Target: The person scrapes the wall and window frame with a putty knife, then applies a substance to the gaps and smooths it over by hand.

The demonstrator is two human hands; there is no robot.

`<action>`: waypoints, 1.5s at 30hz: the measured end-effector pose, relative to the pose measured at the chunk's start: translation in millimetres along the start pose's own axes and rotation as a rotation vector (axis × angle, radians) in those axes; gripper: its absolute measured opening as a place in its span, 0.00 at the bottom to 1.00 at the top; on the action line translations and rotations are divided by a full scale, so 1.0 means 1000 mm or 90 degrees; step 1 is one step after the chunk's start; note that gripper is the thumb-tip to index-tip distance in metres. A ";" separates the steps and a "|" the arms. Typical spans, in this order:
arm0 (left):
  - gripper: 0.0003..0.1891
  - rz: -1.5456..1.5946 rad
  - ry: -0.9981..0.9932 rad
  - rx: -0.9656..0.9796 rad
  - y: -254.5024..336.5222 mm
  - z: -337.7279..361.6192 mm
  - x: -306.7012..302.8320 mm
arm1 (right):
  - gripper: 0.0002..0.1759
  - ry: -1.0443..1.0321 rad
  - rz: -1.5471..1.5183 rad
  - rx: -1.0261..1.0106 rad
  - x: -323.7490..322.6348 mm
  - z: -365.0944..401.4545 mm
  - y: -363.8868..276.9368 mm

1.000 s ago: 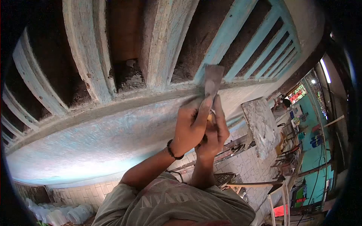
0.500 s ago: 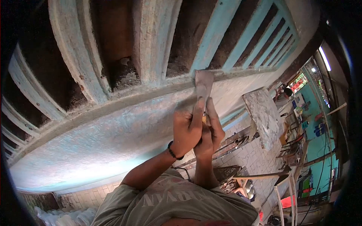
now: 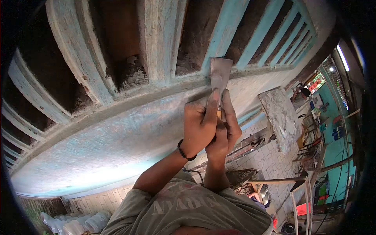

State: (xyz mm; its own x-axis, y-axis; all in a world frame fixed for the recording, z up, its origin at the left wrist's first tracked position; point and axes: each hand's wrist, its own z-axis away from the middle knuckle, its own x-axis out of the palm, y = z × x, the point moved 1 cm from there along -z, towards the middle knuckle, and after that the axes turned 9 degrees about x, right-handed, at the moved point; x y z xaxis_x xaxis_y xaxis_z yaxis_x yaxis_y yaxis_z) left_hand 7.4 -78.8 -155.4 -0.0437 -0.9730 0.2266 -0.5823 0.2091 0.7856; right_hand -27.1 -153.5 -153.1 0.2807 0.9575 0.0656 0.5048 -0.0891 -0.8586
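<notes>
Both hands are wrapped round a paint scraper [image 3: 221, 73], its wide, dusty blade pointing up and away from me. My left hand [image 3: 199, 129], with a dark beaded bracelet at the wrist, is closed on it with the thumb along the blade's neck. Closed about the handle from the other side is my right hand [image 3: 230, 135]; a bit of yellowish handle shows between the fingers. The blade's edge overlaps the foot of a turquoise bar [image 3: 224, 35], where the bars meet a rough ledge [image 3: 156, 91]. Patchy blue and bare plaster covers the wall [image 3: 117, 135] below.
More upright bars [image 3: 80, 51] with dark gaps run along the wall to both sides. To the right stands a paint-stained board [image 3: 281, 117] above the tiled floor [image 3: 256, 166]. Clear plastic containers [image 3: 80, 224] lie at lower left. A person [image 3: 303, 93] is far off at right.
The scraper and both hands have moved slightly up and right, the blade now reaching higher over the bar's foot. The view has shifted a little. Both hands keep their grip.
</notes>
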 end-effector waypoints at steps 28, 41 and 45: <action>0.25 -0.068 0.033 0.116 -0.017 0.007 0.014 | 0.37 -0.043 -0.075 -0.038 -0.019 -0.008 0.038; 0.24 -0.034 0.060 0.106 -0.007 0.001 0.019 | 0.38 -0.144 -0.227 0.102 -0.032 -0.015 0.040; 0.22 -0.081 0.056 0.123 -0.005 0.005 0.017 | 0.33 -0.167 -0.222 0.066 -0.035 -0.016 0.036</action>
State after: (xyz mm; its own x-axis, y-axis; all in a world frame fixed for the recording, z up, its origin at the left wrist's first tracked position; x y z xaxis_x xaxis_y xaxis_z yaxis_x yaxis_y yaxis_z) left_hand 6.0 -96.7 -158.5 0.1056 -0.9764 0.1885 -0.7236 0.0546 0.6880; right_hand -5.1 -194.4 -178.1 -0.1153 0.9637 0.2408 0.4449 0.2668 -0.8549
